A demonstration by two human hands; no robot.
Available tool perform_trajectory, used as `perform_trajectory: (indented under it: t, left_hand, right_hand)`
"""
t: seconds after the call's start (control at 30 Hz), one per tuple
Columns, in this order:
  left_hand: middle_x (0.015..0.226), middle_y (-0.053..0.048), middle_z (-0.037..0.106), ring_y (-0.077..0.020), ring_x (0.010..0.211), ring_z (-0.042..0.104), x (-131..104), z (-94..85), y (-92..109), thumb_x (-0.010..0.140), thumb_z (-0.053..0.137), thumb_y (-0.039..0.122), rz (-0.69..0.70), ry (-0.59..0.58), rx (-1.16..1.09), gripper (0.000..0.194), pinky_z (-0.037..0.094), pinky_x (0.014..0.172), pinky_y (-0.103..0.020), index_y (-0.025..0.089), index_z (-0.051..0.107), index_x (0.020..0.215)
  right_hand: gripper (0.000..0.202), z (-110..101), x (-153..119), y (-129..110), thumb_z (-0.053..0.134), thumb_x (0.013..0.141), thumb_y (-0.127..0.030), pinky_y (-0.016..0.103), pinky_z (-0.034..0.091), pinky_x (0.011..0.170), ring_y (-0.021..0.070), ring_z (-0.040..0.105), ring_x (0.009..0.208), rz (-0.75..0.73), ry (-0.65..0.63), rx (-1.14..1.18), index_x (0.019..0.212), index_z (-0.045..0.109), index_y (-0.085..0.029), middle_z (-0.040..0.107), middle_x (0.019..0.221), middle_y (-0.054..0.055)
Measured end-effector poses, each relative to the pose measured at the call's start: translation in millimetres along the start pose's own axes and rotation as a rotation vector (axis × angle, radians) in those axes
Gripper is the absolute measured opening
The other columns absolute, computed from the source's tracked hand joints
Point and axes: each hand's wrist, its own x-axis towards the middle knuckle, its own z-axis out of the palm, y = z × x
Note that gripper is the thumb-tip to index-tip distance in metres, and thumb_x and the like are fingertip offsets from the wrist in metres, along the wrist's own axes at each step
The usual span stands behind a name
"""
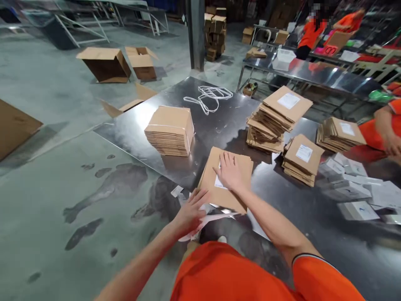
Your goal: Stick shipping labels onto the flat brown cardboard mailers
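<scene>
A flat folded cardboard carton [230,198] lies at the table's near edge on at least one more flat carton. My right hand [230,171] rests on it with fingers spread, partly covering its white label [219,183]. Beside the carton's lower left corner is my left hand [191,213], slightly blurred, its fingers stretched out and apart. A white paper strip [219,217] runs below that hand along the carton's near edge; whether the hand touches the strip, I cannot tell. A strapped bundle of flat cartons [171,131] stands to the left.
White strapping cord [209,96] lies looped at the back of the metal table [216,129]. Labelled carton stacks [272,117] stand right, with small white boxes [351,190] beyond. A co-worker's arm [387,127] is at far right. Open cardboard boxes [106,62] sit on the floor.
</scene>
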Motion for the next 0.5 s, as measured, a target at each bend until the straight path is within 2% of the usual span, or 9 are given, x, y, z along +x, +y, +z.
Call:
perform_trajectory:
  t: [0.03,0.1,0.17,0.2,0.23,0.3,0.37,0.43,0.5]
  left_hand:
    - [0.15,-0.013,0.047,-0.0371,0.142,0.037,8.1,3.6,-4.8,0.069,0.064,0.005,0.013,-0.01,0.016,0.016,0.022,0.119,-0.06,0.019,0.07,0.066]
    - [0.148,-0.013,0.05,-0.0352,0.141,0.04,15.0,13.1,-12.5,0.072,0.057,0.002,0.007,0.012,0.024,0.022,0.028,0.118,-0.059,0.019,0.07,0.069]
    - [0.145,-0.011,0.054,-0.0339,0.139,0.043,12.7,21.9,-18.1,0.077,0.053,0.003,-0.008,0.055,0.027,0.025,0.032,0.117,-0.057,0.02,0.07,0.07]
    - [0.144,-0.01,0.055,-0.0335,0.138,0.045,9.8,25.2,-20.3,0.078,0.052,0.004,-0.002,0.075,0.025,0.026,0.034,0.116,-0.056,0.021,0.07,0.069]
    - [0.143,-0.009,0.056,-0.0329,0.137,0.046,6.7,27.7,-22.1,0.077,0.052,0.004,0.009,0.092,0.026,0.026,0.035,0.116,-0.054,0.021,0.069,0.068]
    - [0.142,-0.007,0.057,-0.0317,0.136,0.048,1.3,31.0,-25.3,0.073,0.053,0.004,0.052,0.147,0.034,0.025,0.037,0.116,-0.05,0.022,0.068,0.065]
    - [0.138,-0.005,0.062,-0.0294,0.134,0.051,-0.2,32.7,-30.1,0.069,0.054,0.005,0.111,0.214,0.028,0.024,0.042,0.113,-0.045,0.024,0.07,0.068]
    - [0.126,-0.004,0.07,-0.0278,0.126,0.058,4.8,32.9,-37.3,0.072,0.057,0.011,0.112,0.288,-0.027,0.026,0.049,0.106,-0.041,0.029,0.074,0.079]
    - [0.118,0.001,0.073,-0.0264,0.122,0.06,15.3,30.5,-42.9,0.08,0.062,0.02,-0.103,0.24,-0.069,0.028,0.051,0.103,-0.042,0.039,0.073,0.096]
  right_hand:
    - [0.062,4.3,-7.9,-4.5,0.037,0.099,-0.043,0.059,0.016,0.119,0.034,0.018,0.149,-0.021,-0.015,-0.022,0.15,0.034,-0.007,0.031,0.157,0.021]
    - [0.061,9.5,-23.4,-8.8,0.035,0.1,-0.042,0.056,0.014,0.121,0.0315,0.018,0.15,-0.155,-0.056,-0.03,0.15,0.034,-0.008,0.03,0.158,0.018]
    - [0.058,9.5,-28.6,-5.7,0.032,0.101,-0.04,0.053,0.015,0.122,0.0288,0.02,0.15,-0.319,-0.102,-0.026,0.151,0.034,-0.01,0.03,0.158,0.015]
    - [0.057,7.2,-25.3,-1.9,0.031,0.101,-0.04,0.052,0.015,0.122,0.0284,0.021,0.149,-0.347,-0.118,-0.041,0.151,0.034,-0.012,0.03,0.159,0.014]
    - [0.057,3.6,-18.9,2.4,0.031,0.102,-0.04,0.053,0.016,0.122,0.0293,0.022,0.149,-0.327,-0.125,-0.07,0.151,0.034,-0.012,0.03,0.159,0.014]
    - [0.058,-6.5,-4.7,9.7,0.032,0.101,-0.043,0.055,0.02,0.12,0.032,0.026,0.147,-0.194,-0.11,-0.153,0.15,0.036,-0.012,0.03,0.158,0.016]
    - [0.06,-14.8,-1.3,11.7,0.031,0.101,-0.047,0.053,0.025,0.118,0.0319,0.029,0.146,-0.092,-0.068,-0.237,0.148,0.039,-0.012,0.031,0.157,0.016]
    - [0.056,-12.7,-11.4,10.1,0.026,0.101,-0.048,0.048,0.031,0.117,0.0257,0.033,0.145,-0.238,-0.071,-0.327,0.144,0.045,-0.018,0.038,0.155,0.009]
    - [0.058,-1.7,-26.7,12.8,0.018,0.1,-0.052,0.043,0.027,0.12,0.0207,0.031,0.145,-0.453,-0.032,-0.359,0.145,0.043,-0.026,0.039,0.155,-0.002]
